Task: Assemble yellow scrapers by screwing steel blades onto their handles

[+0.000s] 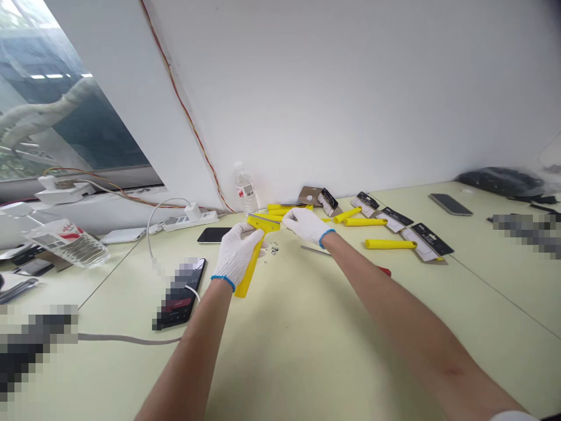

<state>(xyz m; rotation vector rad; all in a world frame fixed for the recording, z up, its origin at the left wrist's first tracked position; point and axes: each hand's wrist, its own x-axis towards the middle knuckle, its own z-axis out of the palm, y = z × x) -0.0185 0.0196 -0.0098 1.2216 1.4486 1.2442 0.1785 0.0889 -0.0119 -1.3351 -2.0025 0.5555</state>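
My left hand (239,248), in a white glove with a blue cuff, is closed around a yellow scraper (248,280). The scraper's wide head points away from me, with a metal blade strip along its far edge. Just right of that head is my right hand (307,225), gloved alike, its fingers pinched together; what is between them is too small to make out. Beneath the hands, several small screws (274,249) lie on the table. A screwdriver (384,271) with a red handle is partly hidden under my right forearm.
More yellow scrapers (390,244) with black-and-white cards (427,241) lie to the right. A water bottle (246,190) stands by the wall, another bottle (72,242) leans at left. Phones (182,295), a power strip (190,220) and a white cable (149,231) occupy the left side.
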